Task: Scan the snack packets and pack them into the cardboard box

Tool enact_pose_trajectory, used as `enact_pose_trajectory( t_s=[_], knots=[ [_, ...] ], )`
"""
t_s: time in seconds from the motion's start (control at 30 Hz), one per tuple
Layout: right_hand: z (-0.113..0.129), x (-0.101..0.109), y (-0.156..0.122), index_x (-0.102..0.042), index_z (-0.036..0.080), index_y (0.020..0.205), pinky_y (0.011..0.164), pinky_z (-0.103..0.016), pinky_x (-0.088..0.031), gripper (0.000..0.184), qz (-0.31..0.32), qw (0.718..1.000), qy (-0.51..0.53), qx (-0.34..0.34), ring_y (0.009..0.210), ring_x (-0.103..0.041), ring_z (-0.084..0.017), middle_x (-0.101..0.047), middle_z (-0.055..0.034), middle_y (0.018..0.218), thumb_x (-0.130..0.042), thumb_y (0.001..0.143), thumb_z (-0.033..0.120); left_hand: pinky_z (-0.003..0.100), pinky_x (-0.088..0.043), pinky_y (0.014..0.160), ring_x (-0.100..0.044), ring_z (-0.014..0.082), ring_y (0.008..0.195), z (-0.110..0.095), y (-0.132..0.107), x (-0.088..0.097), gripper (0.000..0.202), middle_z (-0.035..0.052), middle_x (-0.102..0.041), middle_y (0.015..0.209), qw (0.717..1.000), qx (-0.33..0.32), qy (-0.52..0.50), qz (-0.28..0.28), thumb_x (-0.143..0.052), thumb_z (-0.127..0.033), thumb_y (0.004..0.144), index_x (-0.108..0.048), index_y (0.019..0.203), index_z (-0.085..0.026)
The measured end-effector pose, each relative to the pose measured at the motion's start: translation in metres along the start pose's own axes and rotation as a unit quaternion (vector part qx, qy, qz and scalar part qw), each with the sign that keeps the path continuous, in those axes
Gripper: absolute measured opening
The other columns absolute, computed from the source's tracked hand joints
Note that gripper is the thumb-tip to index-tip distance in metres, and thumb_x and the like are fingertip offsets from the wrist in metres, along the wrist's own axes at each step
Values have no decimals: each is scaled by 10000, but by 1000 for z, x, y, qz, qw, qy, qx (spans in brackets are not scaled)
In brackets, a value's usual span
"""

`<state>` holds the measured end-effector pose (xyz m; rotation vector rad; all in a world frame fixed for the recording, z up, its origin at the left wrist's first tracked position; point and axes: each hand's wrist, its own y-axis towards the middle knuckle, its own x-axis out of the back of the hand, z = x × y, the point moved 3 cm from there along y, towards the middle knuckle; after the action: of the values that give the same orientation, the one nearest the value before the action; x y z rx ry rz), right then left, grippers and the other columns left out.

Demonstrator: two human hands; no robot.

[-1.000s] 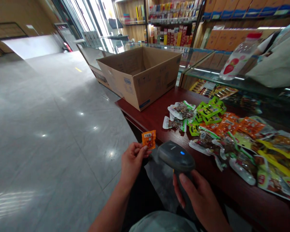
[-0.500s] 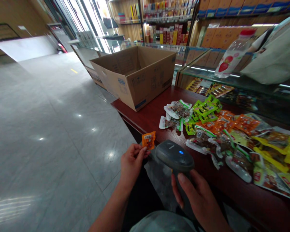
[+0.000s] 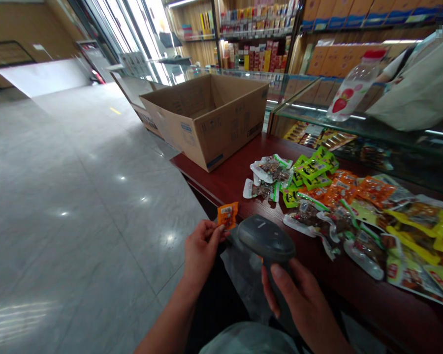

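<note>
1 held packet (image 3: 228, 215), 1 scanner (image 3: 266, 237).

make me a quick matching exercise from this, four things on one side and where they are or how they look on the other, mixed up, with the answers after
Column 1
1. barcode scanner
2. orange packet lying apart from the snack pile
3. cardboard box
4. strawberry-print bottle

Column 2
A. open at the top
B. pinched in the left hand's fingers
C. standing on the glass display case, red cap on
D. gripped in the right hand

Right pairs: 1-D, 2-B, 3-A, 4-C
</note>
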<state>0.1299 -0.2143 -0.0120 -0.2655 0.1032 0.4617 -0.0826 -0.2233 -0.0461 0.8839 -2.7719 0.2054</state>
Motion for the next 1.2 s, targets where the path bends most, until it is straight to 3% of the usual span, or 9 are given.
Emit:
enact_pose_trajectory(
  t_s=[0.13,0.3,0.43,0.53,0.63,0.8,0.97,1.07,1.2],
  knots=[
    [-4,3,3,-597,205,721,442,-245,-423,539,-6,1000,13,-16,435,-470,-120,-533,19,519,-610,863,724,328,-621,702,-771,227,754,-20,23,13,293,46,-772,776,997,-71,-11,-42,-735,-442,833,-610,885,-183],
    [-4,6,4,-604,209,714,445,-248,-436,578,-31,998,31,-33,457,-484,-131,-547,8,532,-638,797,780,319,-607,706,-749,167,747,-118,82,53,285,-38,-736,830,909,-319,3,-269,-725,-421,831,-576,910,-192],
    [-7,9,5,-621,195,734,435,-237,-430,549,-42,999,22,-26,444,-480,-122,-545,17,521,-640,833,734,336,-568,783,-751,186,912,-192,146,62,198,-60,-763,900,871,-386,127,-277,-665,-412,878,-627,952,-232],
    [-12,12,6,-623,188,759,426,-226,-414,530,-40,998,36,-17,437,-473,-114,-546,24,520,-623,867,706,371,-543,837,-739,196,894,-211,189,57,173,-40,-771,877,865,-354,237,-265,-679,-388,859,-685,926,-229],
    [-15,15,6,-634,182,793,415,-213,-394,503,-43,998,54,-16,432,-473,-107,-557,27,533,-622,890,676,393,-524,934,-700,185,929,-204,206,49,184,-14,-763,928,861,-323,312,-239,-659,-319,891,-695,973,-159],
    [-16,23,11,-609,183,782,424,-208,-382,478,-62,996,66,2,429,-465,-101,-538,34,515,-615,915,642,436,-410,1107,-599,226,1169,-161,161,18,156,91,-727,1147,779,-499,266,-270,-622,-166,916,-684,1056,-133],
    [-15,30,17,-603,195,892,417,-223,-388,430,-73,995,62,18,427,-469,-119,-553,39,507,-592,939,622,373,-474,1035,-648,229,1138,-106,144,-66,221,98,-732,1160,856,-434,279,27,-565,-237,971,-699,1134,-168],
    [-14,31,16,-609,206,861,430,-231,-406,420,-92,994,56,23,443,-484,-124,-571,26,525,-600,936,619,389,-449,1079,-604,279,1253,-91,157,-105,432,185,-652,1342,894,-333,285,94,-649,-335,938,-634,1293,-88],
    [-16,31,13,-601,200,810,417,-220,-394,453,-99,993,66,5,426,-471,-110,-558,30,519,-622,912,640,406,-469,1038,-621,321,1203,-92,170,-128,593,213,-662,1295,899,-280,310,130,-806,-377,808,-644,1284,-62]
  ],
)
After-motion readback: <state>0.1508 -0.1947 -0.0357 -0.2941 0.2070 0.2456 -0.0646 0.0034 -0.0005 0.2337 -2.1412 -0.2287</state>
